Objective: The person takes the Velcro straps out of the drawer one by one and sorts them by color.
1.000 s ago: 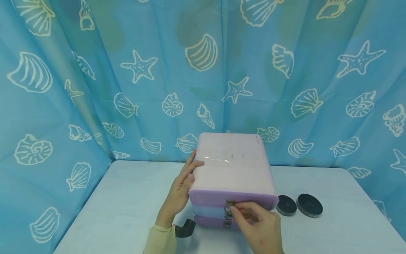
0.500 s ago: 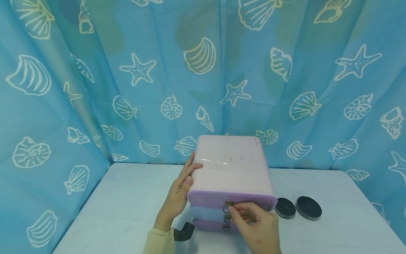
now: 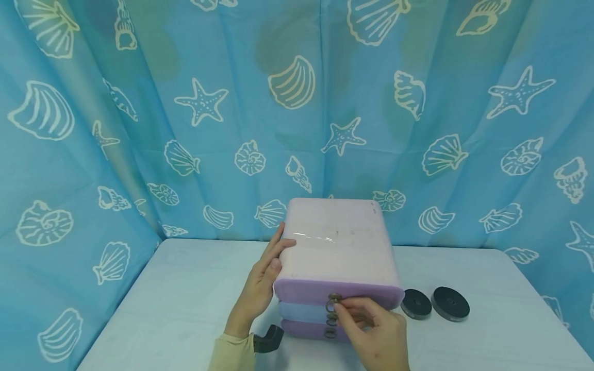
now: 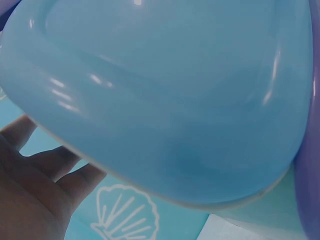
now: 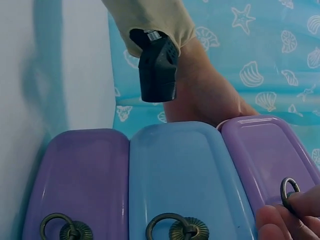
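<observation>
Edging the drawer box (image 3: pixel 336 257), broad tabletop (image 3: pixel 185 293)

Head cam: up high, facing forward and down over the pale white worktop (image 3: pixel 199 293), mid-range; pink-topped boxy cabinet with glossy purple and blue drawer fronts (image 3: pixel 339 242) low centre, blue shell-print curtain (image 3: pixel 255 123) behind. Left wrist cam: very close, tilted, smooth glossy blue drawer front (image 4: pixel 170 100) filling most of frame. Right wrist cam: close, rolled sideways, stacked fronts lined up side by side. Head and right wrist share all three fronts plus left hand (image 3: pixel 257 286); curtain in every view.
</observation>
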Tool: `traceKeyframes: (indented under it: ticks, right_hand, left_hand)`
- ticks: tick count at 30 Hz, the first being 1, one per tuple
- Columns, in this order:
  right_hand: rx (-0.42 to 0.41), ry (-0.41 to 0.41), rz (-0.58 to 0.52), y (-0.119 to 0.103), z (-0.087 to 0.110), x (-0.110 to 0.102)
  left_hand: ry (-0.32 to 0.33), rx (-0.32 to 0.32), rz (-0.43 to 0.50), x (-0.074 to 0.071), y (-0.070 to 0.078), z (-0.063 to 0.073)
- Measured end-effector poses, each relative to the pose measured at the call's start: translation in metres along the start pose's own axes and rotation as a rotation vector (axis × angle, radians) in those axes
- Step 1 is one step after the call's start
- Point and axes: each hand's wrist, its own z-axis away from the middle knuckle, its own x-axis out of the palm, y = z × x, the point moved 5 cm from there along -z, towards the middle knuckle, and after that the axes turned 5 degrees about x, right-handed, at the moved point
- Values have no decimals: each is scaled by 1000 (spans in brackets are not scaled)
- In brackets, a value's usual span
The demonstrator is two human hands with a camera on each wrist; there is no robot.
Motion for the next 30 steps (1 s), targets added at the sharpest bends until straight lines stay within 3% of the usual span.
traceKeyframes:
  ticks: [9, 17, 24, 30]
  right_hand:
    - [-18, 15, 54, 9, 7, -2]
    - [-20, -44, 85, 21, 14, 1]
    - [-181, -42, 139, 31, 23, 7]
    - [-204, -43, 135, 39, 25, 10]
  left_hand:
    - [7, -17, -6, 0, -2, 2]
    - [7, -25, -19, -2, -2, 1]
    - [11, -25, -22, -3, -1, 5]
    - [5, -12, -27, -1, -1, 0]
